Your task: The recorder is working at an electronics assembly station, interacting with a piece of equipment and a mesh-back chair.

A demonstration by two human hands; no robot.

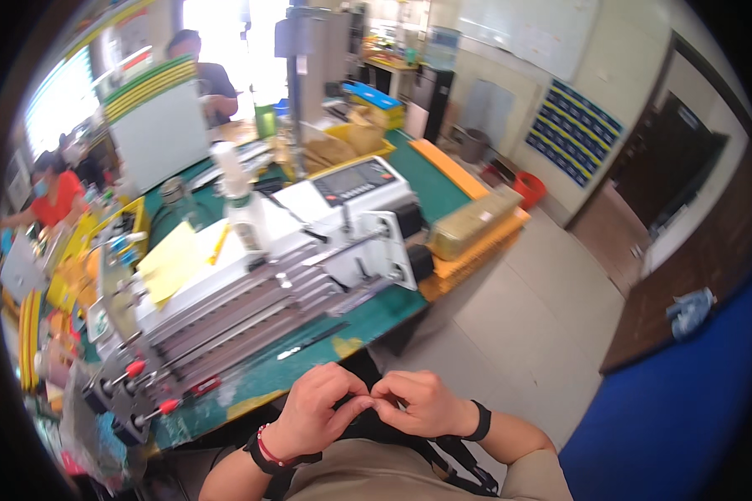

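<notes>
My left hand [319, 411] and my right hand [424, 404] meet in front of my body, just off the near edge of the green table [313, 338]. Thumbs and fingertips of both are pinched together and touch each other. Whatever lies between them, if anything, is too small to make out. Beyond the hands stands a long white and grey bench machine [234, 321] with metal rails, red-tipped knobs and a keypad panel [355, 181]. A thin dark tool [313, 340] lies on the table in front of it.
A white pump bottle [241, 209] and yellow paper [174, 263] rest on the machine. Orange crates [476, 250] sit at the table's right end. Blue covering [677, 401] spreads at lower right. Two people, one in red [58, 199], one in dark clothing [215, 82], are across the room.
</notes>
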